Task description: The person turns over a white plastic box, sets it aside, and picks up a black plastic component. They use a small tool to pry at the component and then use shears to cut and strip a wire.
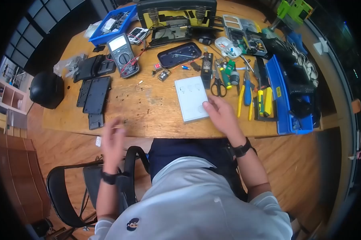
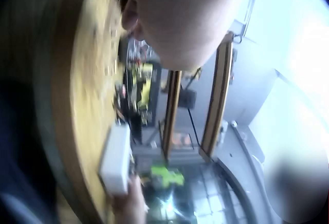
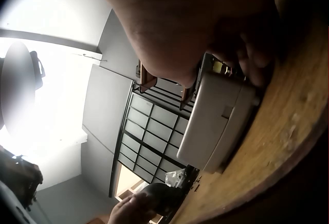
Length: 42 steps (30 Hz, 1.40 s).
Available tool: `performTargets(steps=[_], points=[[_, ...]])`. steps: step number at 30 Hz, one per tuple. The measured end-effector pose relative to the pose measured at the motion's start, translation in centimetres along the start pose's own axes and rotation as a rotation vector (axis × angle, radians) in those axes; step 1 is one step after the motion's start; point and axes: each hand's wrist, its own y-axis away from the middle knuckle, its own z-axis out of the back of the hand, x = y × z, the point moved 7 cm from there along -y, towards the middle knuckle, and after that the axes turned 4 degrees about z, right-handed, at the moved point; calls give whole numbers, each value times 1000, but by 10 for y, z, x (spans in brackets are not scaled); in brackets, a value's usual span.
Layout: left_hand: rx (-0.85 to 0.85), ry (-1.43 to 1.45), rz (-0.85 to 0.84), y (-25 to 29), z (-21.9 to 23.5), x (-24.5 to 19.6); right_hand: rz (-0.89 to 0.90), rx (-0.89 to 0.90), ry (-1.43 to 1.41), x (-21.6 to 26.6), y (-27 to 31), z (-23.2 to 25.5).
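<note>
A flat white plastic box (image 1: 190, 99) lies near the table's front edge, with faint outlines on its top face. My right hand (image 1: 222, 115) grips its right side, thumb on the top and fingers down along the edge. Seen from the right wrist, the box (image 3: 218, 124) shows a seam and a small square opening in its side, and the fingers (image 3: 252, 59) are partly in shadow. My left hand (image 1: 113, 138) holds nothing; it hovers by the front edge with loose fingers, left of the box. Black plastic panels (image 1: 95, 96) lie just beyond it.
Behind the box are scissors (image 1: 218, 86), a black phone-like tray (image 1: 179, 55) and a multimeter (image 1: 124, 56). Pliers (image 1: 247, 88) and a yellow cutter (image 1: 267, 102) lie to the right, beside a blue bin (image 1: 279, 96). An open toolbox (image 1: 176, 20) stands at the back.
</note>
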Motion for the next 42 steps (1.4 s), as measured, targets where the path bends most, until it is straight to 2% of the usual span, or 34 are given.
performTargets(steps=[2,3,5,6,8,11,15,17,18,20,21,23,24,26,27,29,31,33,34,35,37,40,42], points=[[235,27,-127,5,-72,-45,29,-52,51,-1,-2,3],[338,39,-168,3,-93,-63,20,-41,47,1,-3,-6],[412,-7,-202,-2,-135,-77,65,-15,40,3,-5,-6],[407,-2,-200,-7,-150,-82,69,-10,44,7,-5,-3],[469,142,7,-16,-174,-75,48,42,67,14,-3,0],[427,177,-3,-21,-180,-74,99,30,-7,9,-1,-1],[414,283,-48,-15,-186,-51,79,26,-135,7,6,-1],[421,522,-42,-17,-185,-53,39,28,-349,-10,10,-8],[404,558,-21,-19,-184,-51,31,31,-352,-9,11,-10],[358,501,-69,-22,-182,-58,36,-41,-430,-4,12,-10],[311,446,-123,-23,-179,-65,24,-38,-434,-6,14,-9],[329,383,-144,-26,-179,-65,2,77,-265,-10,15,-11],[343,325,-176,-26,-179,-67,-5,77,-271,-6,14,-6],[340,284,-208,-27,-177,-74,-193,211,-76,-8,15,-6],[333,249,-241,-26,-176,-77,-200,211,-84,-10,16,-9],[332,197,-287,-25,-176,-75,17,64,-267,2,15,-6],[334,159,-341,-23,-179,-74,62,41,-302,-1,13,-11],[400,540,-142,-22,-188,-62,105,12,-318,0,16,-8],[436,601,-76,-22,-192,-59,109,55,-187,2,17,-9],[443,608,-78,-23,-193,-62,113,100,-58,3,17,-11],[438,599,-82,-24,-190,-66,173,97,-46,10,16,-8],[493,514,-27,-27,-189,-61,134,129,-14,16,15,-6],[472,585,25,-28,-190,-55,116,212,31,21,15,-6]])
